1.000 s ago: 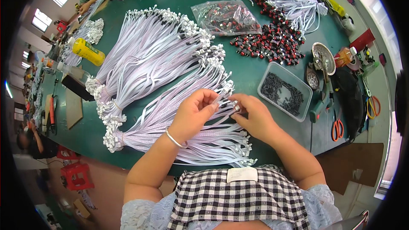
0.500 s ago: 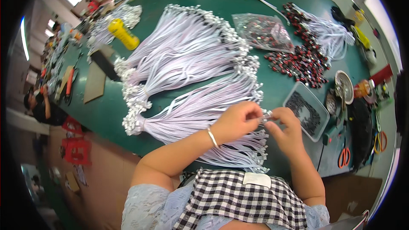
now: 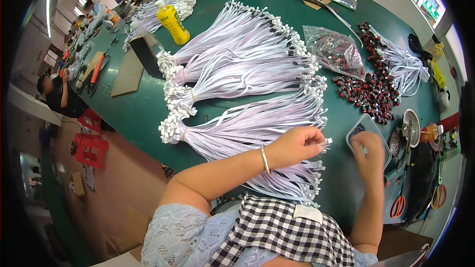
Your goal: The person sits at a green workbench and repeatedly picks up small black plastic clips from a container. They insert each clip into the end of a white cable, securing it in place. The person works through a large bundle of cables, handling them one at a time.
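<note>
My left hand pinches the end of a flat white cable, its small white connector poking out past the fingertips. Beneath that forearm spreads a tied bundle of white cables with white connectors at both ends. My right hand is apart from the left, over a clear plastic tray of small dark pieces. Motion blurs its fingers, so whether they grip a piece cannot be made out.
More cable bundles lie beyond. A yellow bottle and black box stand far left. Red-and-black parts, a bag of parts, a metal bowl and orange-handled scissors lie right. A person sits left.
My right hand has left the connector and moved right over the tray. My left hand keeps hold of the cable end. The whole view has shifted.
</note>
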### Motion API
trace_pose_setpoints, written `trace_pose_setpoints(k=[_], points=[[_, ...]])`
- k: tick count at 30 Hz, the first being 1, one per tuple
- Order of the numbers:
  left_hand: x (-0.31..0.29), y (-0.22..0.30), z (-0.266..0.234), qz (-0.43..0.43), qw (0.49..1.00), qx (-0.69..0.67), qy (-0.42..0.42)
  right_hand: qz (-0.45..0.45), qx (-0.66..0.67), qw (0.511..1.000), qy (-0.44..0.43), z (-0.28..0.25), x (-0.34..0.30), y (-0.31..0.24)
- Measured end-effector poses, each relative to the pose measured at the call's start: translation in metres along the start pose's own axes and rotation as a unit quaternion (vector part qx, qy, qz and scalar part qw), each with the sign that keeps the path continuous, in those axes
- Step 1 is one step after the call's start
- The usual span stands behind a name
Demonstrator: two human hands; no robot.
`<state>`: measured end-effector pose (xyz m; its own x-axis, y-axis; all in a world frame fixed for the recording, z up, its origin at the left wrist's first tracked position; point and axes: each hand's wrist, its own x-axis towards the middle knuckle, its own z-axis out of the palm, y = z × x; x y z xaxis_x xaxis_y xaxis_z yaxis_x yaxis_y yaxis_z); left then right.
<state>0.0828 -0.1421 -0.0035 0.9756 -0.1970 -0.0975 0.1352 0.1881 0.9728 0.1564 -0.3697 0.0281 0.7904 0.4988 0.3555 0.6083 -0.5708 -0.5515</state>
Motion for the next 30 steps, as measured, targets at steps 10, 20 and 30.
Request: trace_pose_setpoints(k=[10,20,30], points=[[0.001,0.041,0.000,0.040,0.969,0.237,-0.051,0.079,-0.160,0.973,-0.149,-0.014,-0.004,0.064],[-0.008,0.017,0.002,-0.133,0.991,0.004,-0.032,0.049,-0.158,0.982,-0.093,-0.014,-0.009,0.073],[-0.009,0.016,0.003,-0.133,0.990,-0.037,-0.031,0.069,-0.096,0.990,-0.081,-0.019,-0.010,0.073]])
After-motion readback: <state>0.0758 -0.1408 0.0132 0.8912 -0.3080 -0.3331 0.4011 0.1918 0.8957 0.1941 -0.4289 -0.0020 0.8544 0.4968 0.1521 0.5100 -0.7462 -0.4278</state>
